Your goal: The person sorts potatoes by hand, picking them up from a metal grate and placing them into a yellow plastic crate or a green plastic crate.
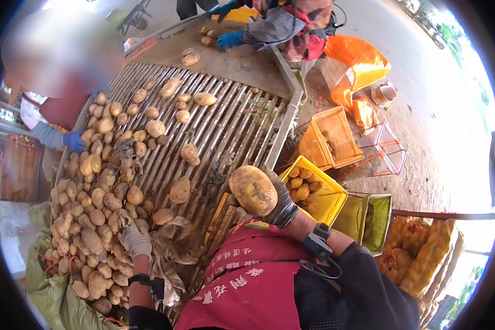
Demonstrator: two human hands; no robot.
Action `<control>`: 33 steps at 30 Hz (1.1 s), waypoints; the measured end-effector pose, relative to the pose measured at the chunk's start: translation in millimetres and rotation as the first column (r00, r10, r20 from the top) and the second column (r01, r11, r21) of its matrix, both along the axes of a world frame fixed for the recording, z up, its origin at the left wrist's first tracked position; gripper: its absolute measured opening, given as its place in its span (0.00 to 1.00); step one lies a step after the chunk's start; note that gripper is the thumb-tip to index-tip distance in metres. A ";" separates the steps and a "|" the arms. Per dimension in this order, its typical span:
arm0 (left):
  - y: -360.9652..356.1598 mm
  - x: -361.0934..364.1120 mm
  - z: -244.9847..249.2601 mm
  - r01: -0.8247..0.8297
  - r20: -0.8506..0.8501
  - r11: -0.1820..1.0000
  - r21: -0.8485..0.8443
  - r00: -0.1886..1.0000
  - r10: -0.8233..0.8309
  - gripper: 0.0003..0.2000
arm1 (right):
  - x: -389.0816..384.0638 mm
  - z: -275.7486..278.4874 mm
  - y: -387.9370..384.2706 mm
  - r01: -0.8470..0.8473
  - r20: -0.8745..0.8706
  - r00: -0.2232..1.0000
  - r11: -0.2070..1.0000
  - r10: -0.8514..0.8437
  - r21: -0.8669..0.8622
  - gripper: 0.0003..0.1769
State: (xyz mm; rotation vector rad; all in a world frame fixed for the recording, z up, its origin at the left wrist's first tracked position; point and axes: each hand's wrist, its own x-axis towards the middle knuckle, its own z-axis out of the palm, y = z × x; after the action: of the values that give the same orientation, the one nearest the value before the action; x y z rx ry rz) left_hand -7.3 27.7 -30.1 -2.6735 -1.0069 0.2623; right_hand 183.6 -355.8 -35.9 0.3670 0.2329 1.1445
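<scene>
My right hand (282, 202), in a dark grey glove, holds a large potato (253, 190) over the lower right part of the slatted metal rack (231, 126). The potato is yellowish with brown patches. My left hand (136, 240), in a light striped glove, lies at the right edge of the big potato pile (93, 236); its fingertips are partly lost among the potatoes, so what they grip is hidden. Beside it, a dirty brown cloth (173, 242) is draped on the rack. A few single potatoes (180, 190) are scattered over the slats.
Right of the rack stand a yellow crate (333, 190) with potatoes, an orange crate (338, 135) and a green crate (382, 214). Full net sacks (423, 247) stand lower right. A co-worker's blue glove (73, 141) touches the pile at left; another person's blue gloves (231, 40) are at the top.
</scene>
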 end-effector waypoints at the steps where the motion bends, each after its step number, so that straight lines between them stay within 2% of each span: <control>1: -2.9 1.8 4.5 0.019 0.031 1.000 0.010 0.999 -0.019 0.34 | 1.6 0.7 2.2 -0.019 -0.001 1.000 1.000 0.019 -0.004 0.45; 2: -4.7 4.8 10.2 -0.034 -0.017 0.998 -0.053 0.999 0.033 0.38 | 1.6 3.2 4.9 -0.024 0.005 1.000 0.999 0.024 -0.033 0.45; 4: -7.3 9.1 14.6 -0.045 -0.018 0.997 -0.058 0.999 0.044 0.37 | 3.9 7.0 14.1 -0.056 0.024 0.998 0.994 0.059 -0.095 0.45; 5: -7.5 7.8 14.3 -0.033 -0.020 0.997 -0.075 0.999 0.032 0.36 | 4.5 8.1 21.6 -0.048 0.179 0.979 0.959 0.101 -0.280 0.42; 7: 1.3 -0.2 1.4 0.035 0.040 0.998 -0.059 0.999 -0.032 0.35 | 4.4 5.1 49.9 -0.071 0.266 0.935 0.860 0.234 -0.505 0.41; 9: -8.8 6.5 11.7 0.064 0.106 0.998 0.024 0.992 -0.066 0.31 | -4.9 10.2 91.1 0.123 0.552 0.735 0.724 0.393 -0.679 0.41; 10: -12.0 9.3 18.2 0.045 0.074 0.999 -0.004 0.996 -0.045 0.31 | -10.0 0.0 112.9 0.165 0.636 0.626 0.721 0.451 -0.673 0.45; 12: -12.3 13.9 25.3 0.012 0.042 0.999 -0.034 0.999 -0.010 0.31 | -28.7 7.2 162.8 0.214 0.665 0.475 0.657 0.577 -0.723 0.52; 13: -10.7 16.7 26.1 -0.029 -0.051 0.995 -0.092 0.998 0.025 0.31 | -38.2 18.5 184.5 0.258 0.682 0.376 0.636 0.627 -0.727 0.55; 14: -9.4 18.2 25.5 -0.074 -0.143 0.986 -0.149 0.988 0.053 0.32 | -54.1 13.8 208.4 0.249 0.681 0.368 0.639 0.633 -0.728 0.55; 15: -8.6 17.9 24.3 -0.087 -0.145 0.985 -0.151 0.987 0.065 0.32 | -73.2 2.0 231.3 0.566 0.829 0.078 0.660 0.553 -0.494 0.54; 16: -6.9 16.6 23.4 -0.051 -0.123 0.989 -0.141 0.992 0.033 0.31 | -85.1 4.9 242.4 0.754 0.839 -0.251 0.641 0.483 -0.144 0.54; 18: -4.3 15.2 23.7 0.031 -0.084 0.992 -0.119 0.996 -0.041 0.31 | -96.7 19.5 228.5 0.742 0.702 -0.357 0.643 0.616 -0.187 0.51; 19: -4.0 16.1 24.7 0.027 -0.088 0.992 -0.124 0.995 -0.038 0.31 | -97.2 5.2 228.3 0.698 0.649 -0.483 0.706 0.588 -0.120 0.48; 20: -5.6 17.6 25.7 0.008 -0.017 0.991 -0.134 1.000 -0.011 0.31 | -96.9 -8.3 226.2 0.644 0.581 -0.599 0.763 0.551 -0.060 0.45; 21: -9.4 19.1 25.8 -0.007 0.056 0.989 -0.148 0.998 0.015 0.31 | -95.6 -3.2 220.0 0.645 0.576 -0.597 0.761 0.559 -0.069 0.45; 22: -6.7 17.1 20.2 0.047 0.129 0.993 -0.104 0.991 -0.034 0.31 | -94.7 2.5 213.4 0.513 0.451 -0.773 0.858 0.446 0.032 0.43; 23: -6.2 18.5 18.7 0.049 0.130 0.993 -0.107 0.991 -0.035 0.31 | -94.0 8.6 209.2 0.348 0.299 -0.905 0.931 0.303 0.111 0.42; 24: -8.1 26.7 32.8 -0.039 -0.047 0.986 -0.161 0.998 0.032 0.31 | -96.2 18.0 205.6 0.407 0.372 -0.848 0.914 0.377 0.002 0.38; 25: -10.6 30.1 40.3 -0.131 -0.232 0.971 -0.199 0.969 0.083 0.32 | -97.1 23.8 205.0 0.411 0.376 -0.844 0.911 0.381 0.000 0.38; 26: -12.5 26.7 38.4 -0.108 -0.161 0.973 -0.204 0.984 0.075 0.32 | -98.1 28.4 205.0 0.338 0.255 -0.905 0.939 0.341 -0.056 0.38; 27: -13.7 25.0 38.7 -0.105 -0.164 0.973 -0.204 0.984 0.071 0.32 | -98.1 30.5 204.7 0.266 0.130 -0.951 0.956 0.281 -0.119 0.37; 31: -16.3 27.4 42.1 -0.087 -0.107 0.972 -0.216 0.992 0.065 0.32 | -92.0 3.7 200.6 0.153 0.078 -0.984 0.986 0.158 -0.063 0.41; 32: -15.4 28.6 43.1 -0.114 -0.113 0.964 -0.240 0.990 0.089 0.32 | -86.3 -1.2 200.4 0.132 0.064 -0.989 0.990 0.135 -0.037 0.49; 33: -14.5 28.9 43.1 -0.138 -0.120 0.954 -0.265 0.987 0.109 0.32 | -72.4 8.7 194.9 0.139 0.061 -0.988 0.990 0.141 -0.033 0.49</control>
State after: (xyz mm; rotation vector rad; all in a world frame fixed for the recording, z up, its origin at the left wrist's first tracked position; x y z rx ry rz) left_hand 21.6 13.2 13.0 -2.8035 -1.1835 0.6018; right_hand 111.2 -160.9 -27.2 -1.7022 -2.2319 0.5568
